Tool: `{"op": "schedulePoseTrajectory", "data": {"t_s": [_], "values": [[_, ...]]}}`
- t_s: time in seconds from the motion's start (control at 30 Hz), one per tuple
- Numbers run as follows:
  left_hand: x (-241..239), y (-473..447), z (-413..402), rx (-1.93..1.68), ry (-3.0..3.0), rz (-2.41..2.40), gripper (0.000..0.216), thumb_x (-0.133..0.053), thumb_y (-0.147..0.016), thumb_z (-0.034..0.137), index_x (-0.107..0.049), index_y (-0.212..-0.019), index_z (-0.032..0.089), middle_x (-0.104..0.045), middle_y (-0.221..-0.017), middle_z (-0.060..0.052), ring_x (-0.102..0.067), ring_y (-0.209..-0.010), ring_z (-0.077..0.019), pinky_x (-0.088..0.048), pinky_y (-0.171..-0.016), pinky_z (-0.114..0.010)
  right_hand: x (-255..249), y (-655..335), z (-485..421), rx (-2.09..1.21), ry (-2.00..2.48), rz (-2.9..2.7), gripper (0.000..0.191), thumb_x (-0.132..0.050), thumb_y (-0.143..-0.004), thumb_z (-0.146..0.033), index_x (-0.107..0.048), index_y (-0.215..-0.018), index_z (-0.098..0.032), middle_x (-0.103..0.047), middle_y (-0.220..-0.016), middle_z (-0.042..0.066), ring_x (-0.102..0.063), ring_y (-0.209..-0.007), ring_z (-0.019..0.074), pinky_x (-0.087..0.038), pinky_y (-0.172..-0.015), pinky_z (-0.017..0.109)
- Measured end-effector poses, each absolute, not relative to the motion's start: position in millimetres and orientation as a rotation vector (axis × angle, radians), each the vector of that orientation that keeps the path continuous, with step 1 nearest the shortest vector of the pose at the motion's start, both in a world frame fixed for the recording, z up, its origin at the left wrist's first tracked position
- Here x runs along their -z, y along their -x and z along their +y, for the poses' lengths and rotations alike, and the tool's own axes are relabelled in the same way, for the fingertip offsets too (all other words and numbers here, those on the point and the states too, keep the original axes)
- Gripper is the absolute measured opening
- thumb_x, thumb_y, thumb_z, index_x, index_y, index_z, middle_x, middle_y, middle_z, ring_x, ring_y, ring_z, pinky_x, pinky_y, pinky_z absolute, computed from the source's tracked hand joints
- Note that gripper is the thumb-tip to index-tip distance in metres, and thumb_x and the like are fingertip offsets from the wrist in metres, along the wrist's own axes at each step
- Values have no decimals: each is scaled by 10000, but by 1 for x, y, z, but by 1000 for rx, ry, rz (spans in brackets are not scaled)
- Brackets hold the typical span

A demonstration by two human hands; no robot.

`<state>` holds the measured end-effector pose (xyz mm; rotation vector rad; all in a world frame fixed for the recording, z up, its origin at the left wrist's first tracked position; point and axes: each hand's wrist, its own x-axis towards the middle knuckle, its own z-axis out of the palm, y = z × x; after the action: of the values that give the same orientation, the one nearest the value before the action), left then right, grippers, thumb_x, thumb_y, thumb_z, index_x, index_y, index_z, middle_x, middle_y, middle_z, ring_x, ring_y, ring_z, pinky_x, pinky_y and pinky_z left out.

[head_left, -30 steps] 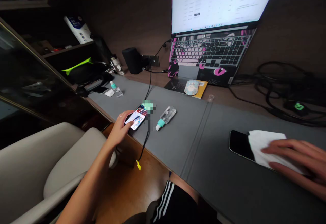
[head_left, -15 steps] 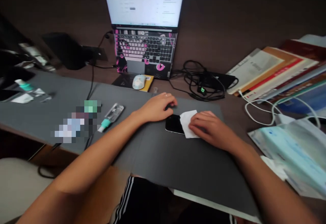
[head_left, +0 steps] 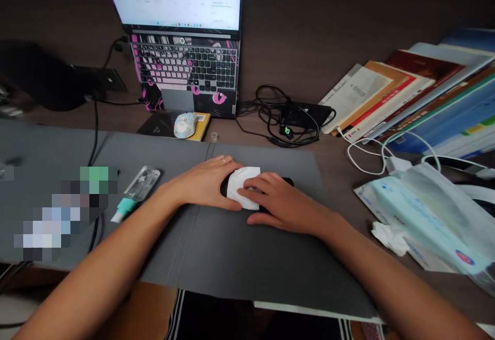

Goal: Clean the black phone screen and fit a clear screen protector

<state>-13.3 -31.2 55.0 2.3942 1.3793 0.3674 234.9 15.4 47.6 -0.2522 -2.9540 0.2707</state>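
Note:
A black smartphone (head_left: pixel 288 180) lies flat on the grey desk mat (head_left: pixel 251 262), mostly covered by my hands and a white tissue (head_left: pixel 240 181). With thumb and fingers at opposite edges, my left hand (head_left: pixel 207 181) grips the phone's left end. My right hand (head_left: pixel 278 203) presses the tissue onto the screen, its fingers bent over it and the thumb lower down. Left of my left forearm lies a clear spray bottle (head_left: pixel 143 184) with a teal and white top.
Behind the mat stand an open laptop (head_left: pixel 185 66) and a mouse (head_left: pixel 185 124) on a yellow-edged item. Black cables (head_left: pixel 270 113) coil nearby. Leaning books (head_left: pixel 382 102), a tissue pack (head_left: pixel 425 221) and a crumpled tissue (head_left: pixel 390 238) are at the right.
My right hand and the tissue have moved left across the phone's screen. My left hand, earlier beside the phone's upper left corner, now grips its left end. The camera view has shifted right.

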Motion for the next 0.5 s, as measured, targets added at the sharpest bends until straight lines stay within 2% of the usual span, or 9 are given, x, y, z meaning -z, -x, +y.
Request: {"op": "schedulePoseTrajectory", "data": {"t_s": [0.1, 0.23, 0.33, 0.5], "values": [[-52, 11, -32, -366, -2368, 1411, 919, -774, -702, 669, -464, -1440, 216, -607, -1208, -104, -562, -1132, -331, -466, -938, -421, -46, -236, 23, -234, 351, -2913, 485, -505, -1017, -532, -607, -1324, -171, -641, -1265, 131, -543, -1183, 291, -352, -1056, 483], [-45, 11, -31, -377, -2321, 1465, 1161, -816, -665, 669, -274, -1579, 202, -580, -1317, -142, -522, -1233, -372, -437, -1011, -460, -48, -237, 25, -162, 469, -2873, 455, -491, -1027, -514, -641, -1277, -165, -663, -1215, 134, -556, -1138, 298, -352, -1036, 489], [-42, 12, -32, -399, -2361, 1448, 1134, -804, -681, 680, -297, -1580, 210, -557, -1345, -150, -515, -1244, -375, -426, -1036, -475, -49, -234, 18, -207, 335, -2933, 506, -492, -1016, -554, -623, -1310, -163, -672, -1224, 127, -557, -1139, 287, -347, -1043, 481], [-45, 11, -32, -441, -2435, 1349, 901, -766, -748, 681, -472, -1492, 267, -591, -1184, -75, -590, -1093, -289, -466, -987, -422, -48, -237, 24, -207, 367, -2902, 429, -493, -1031, -502, -617, -1316, -206, -672, -1279, 106, -554, -1200, 284, -261, -1122, 550]]}}
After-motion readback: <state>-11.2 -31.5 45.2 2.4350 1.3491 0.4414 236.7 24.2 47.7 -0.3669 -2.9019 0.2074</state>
